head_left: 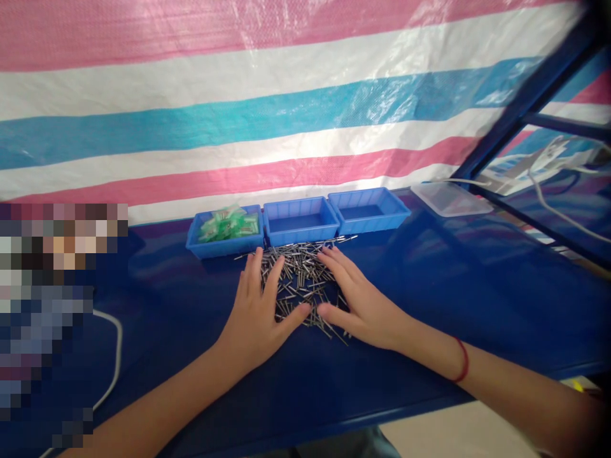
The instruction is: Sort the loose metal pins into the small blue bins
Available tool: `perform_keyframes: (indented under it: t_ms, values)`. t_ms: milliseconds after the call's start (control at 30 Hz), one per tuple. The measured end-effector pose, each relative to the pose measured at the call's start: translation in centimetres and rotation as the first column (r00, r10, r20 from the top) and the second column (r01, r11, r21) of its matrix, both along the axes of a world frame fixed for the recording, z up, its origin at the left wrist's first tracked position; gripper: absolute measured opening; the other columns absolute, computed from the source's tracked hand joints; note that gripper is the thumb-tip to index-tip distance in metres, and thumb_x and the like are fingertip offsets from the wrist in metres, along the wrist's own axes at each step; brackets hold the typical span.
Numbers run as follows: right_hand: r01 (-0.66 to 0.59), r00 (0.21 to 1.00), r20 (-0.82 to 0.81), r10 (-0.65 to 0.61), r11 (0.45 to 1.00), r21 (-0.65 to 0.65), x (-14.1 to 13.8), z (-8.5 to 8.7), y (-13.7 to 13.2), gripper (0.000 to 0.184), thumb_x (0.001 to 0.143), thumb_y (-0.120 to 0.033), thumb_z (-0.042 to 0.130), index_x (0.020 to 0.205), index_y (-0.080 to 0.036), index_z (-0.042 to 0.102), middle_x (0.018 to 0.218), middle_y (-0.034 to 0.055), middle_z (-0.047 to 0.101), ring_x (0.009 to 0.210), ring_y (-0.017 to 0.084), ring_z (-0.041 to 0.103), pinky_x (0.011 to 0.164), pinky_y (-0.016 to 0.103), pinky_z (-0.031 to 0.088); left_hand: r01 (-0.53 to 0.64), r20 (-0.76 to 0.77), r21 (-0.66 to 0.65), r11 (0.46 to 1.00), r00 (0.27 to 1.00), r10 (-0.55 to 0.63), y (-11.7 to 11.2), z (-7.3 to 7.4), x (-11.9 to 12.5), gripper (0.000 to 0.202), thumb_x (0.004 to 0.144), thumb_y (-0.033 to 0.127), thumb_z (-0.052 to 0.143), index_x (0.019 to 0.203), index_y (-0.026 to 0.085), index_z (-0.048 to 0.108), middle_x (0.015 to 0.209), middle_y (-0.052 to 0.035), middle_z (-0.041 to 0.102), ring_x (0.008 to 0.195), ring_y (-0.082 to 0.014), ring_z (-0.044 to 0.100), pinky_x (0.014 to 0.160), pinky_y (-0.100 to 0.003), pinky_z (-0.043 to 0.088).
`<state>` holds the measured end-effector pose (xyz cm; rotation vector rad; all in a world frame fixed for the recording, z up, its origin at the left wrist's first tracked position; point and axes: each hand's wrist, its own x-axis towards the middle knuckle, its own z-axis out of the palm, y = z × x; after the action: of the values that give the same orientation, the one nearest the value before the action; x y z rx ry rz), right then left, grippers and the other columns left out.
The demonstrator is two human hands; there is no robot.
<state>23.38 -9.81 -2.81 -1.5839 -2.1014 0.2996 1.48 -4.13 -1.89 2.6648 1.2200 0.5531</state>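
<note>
A loose pile of thin metal pins point(301, 273), which look like blind rivets, lies spread on the dark blue table. My left hand point(258, 315) rests at the pile's left side with its fingers spread. At the right side, my right hand point(365, 305) also has its fingers apart. Both thumbs point inward at the near edge of the pile, close to each other, and the fingertips touch or hover over the outer pins. Neither hand grips anything. Just behind the pile stands a blue bin point(301, 236) with nothing visible in it.
Green and clear small packets point(229, 224) fill the left blue bin point(224, 247). Another blue bin point(375, 222) stands at the right, beside a clear plastic lid point(451, 198). A white cable point(118, 350) runs along the left. Behind the table point(429, 280) hangs a striped sheet point(238, 140).
</note>
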Motion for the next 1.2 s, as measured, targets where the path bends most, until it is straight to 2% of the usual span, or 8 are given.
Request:
perform_keyframes:
  t_ms: [100, 200, 333, 500, 667, 800, 1000, 1200]
  values:
    - [-0.083, 0.990, 0.117, 0.083, 0.997, -0.001, 1.1, 0.1, -1.2, 0.109, 0.068, -0.075, 0.055, 0.150, -0.013, 0.019, 0.156, 0.0178, 0.016, 0.144, 0.036, 0.007, 0.114, 0.059, 0.015, -0.052, -0.041, -0.012, 0.999, 0.998, 0.051, 1.0, 0.3, -1.4, 0.086, 0.081, 0.064, 0.052, 0.147, 0.017, 0.022, 0.156, -0.0214, 0.009, 0.143, -0.0392, 0.009, 0.111, -0.060, 0.022]
    - [-0.104, 0.977, 0.185, 0.104, 0.995, -0.009, 1.3, -0.1, -1.6, 0.113, 0.065, -0.076, 0.057, 0.151, -0.015, 0.018, 0.156, 0.0177, 0.016, 0.143, 0.039, 0.008, 0.112, 0.061, 0.014, -0.119, -0.083, -0.024, 0.993, 0.990, 0.117, 1.9, -0.1, -2.3, 0.089, 0.080, 0.067, 0.049, 0.147, 0.014, 0.022, 0.154, -0.0239, 0.016, 0.142, -0.0386, 0.015, 0.110, -0.059, 0.023]
    - [-0.099, 0.982, 0.162, 0.096, 0.995, 0.009, 0.3, -0.3, -0.5, 0.103, 0.072, -0.071, 0.056, 0.151, -0.016, 0.019, 0.155, 0.0184, 0.019, 0.142, 0.038, 0.013, 0.111, 0.060, 0.020, -0.098, -0.124, -0.008, 0.995, 0.988, 0.096, 2.1, -0.8, -2.3, 0.084, 0.083, 0.065, 0.045, 0.145, 0.014, 0.025, 0.150, -0.0245, 0.027, 0.141, -0.0372, 0.022, 0.110, -0.059, 0.022]
    - [-0.096, 0.992, 0.091, 0.089, 0.993, 0.073, -1.3, -0.3, 1.1, 0.089, 0.080, -0.061, 0.054, 0.148, -0.014, 0.024, 0.153, 0.0198, 0.025, 0.143, 0.035, 0.016, 0.111, 0.055, 0.027, -0.059, -0.110, 0.009, 0.998, 0.992, 0.059, 1.2, -1.0, -1.5, 0.072, 0.089, 0.058, 0.041, 0.143, 0.012, 0.030, 0.147, -0.0245, 0.031, 0.140, -0.0359, 0.024, 0.110, -0.058, 0.024]
    - [-0.111, 0.994, 0.017, 0.110, 0.981, 0.157, -2.3, -0.3, 2.5, 0.067, 0.085, -0.048, 0.054, 0.140, -0.012, 0.038, 0.142, 0.0196, 0.040, 0.135, 0.031, 0.032, 0.110, 0.050, 0.033, -0.041, -0.083, -0.008, 0.999, 0.996, 0.040, 0.8, -0.9, -0.9, 0.067, 0.092, 0.053, 0.037, 0.144, 0.012, 0.028, 0.151, -0.0226, 0.025, 0.142, -0.0359, 0.018, 0.111, -0.057, 0.023]
    - [-0.099, 0.993, -0.036, 0.110, 0.971, 0.217, -2.1, 0.2, 3.1, 0.053, 0.083, -0.041, 0.059, 0.128, -0.014, 0.048, 0.132, 0.0178, 0.048, 0.125, 0.029, 0.042, 0.105, 0.047, 0.038, 0.012, -0.073, -0.031, 0.999, 0.997, -0.014, 0.6, -0.2, -1.9, 0.072, 0.091, 0.055, 0.040, 0.147, 0.014, 0.023, 0.154, -0.0207, 0.017, 0.144, -0.0363, 0.008, 0.112, -0.059, 0.021]
    - [-0.134, 0.991, 0.013, 0.136, 0.950, 0.283, -1.9, 0.7, 2.4, 0.026, 0.074, -0.031, 0.065, 0.098, -0.019, 0.063, 0.118, 0.0115, 0.054, 0.114, 0.028, 0.047, 0.099, 0.044, 0.037, 0.180, -0.154, 0.005, 0.984, 0.972, -0.177, -0.6, 0.2, -3.2, 0.095, 0.076, 0.071, 0.050, 0.148, 0.016, 0.022, 0.155, -0.0201, 0.015, 0.143, -0.0401, 0.006, 0.111, -0.064, 0.016]
    - [-0.139, 0.990, 0.057, 0.129, 0.963, 0.232, -2.7, 1.7, 3.5, 0.012, 0.078, -0.020, 0.057, 0.087, -0.019, 0.065, 0.099, 0.0070, 0.062, 0.096, 0.023, 0.050, 0.086, 0.039, 0.036, 0.100, -0.131, 0.004, 0.995, 0.986, -0.098, 0.0, -0.7, -1.4, 0.089, 0.082, 0.069, 0.042, 0.147, 0.012, 0.023, 0.155, -0.0207, 0.018, 0.144, -0.0357, 0.008, 0.113, -0.058, 0.016]
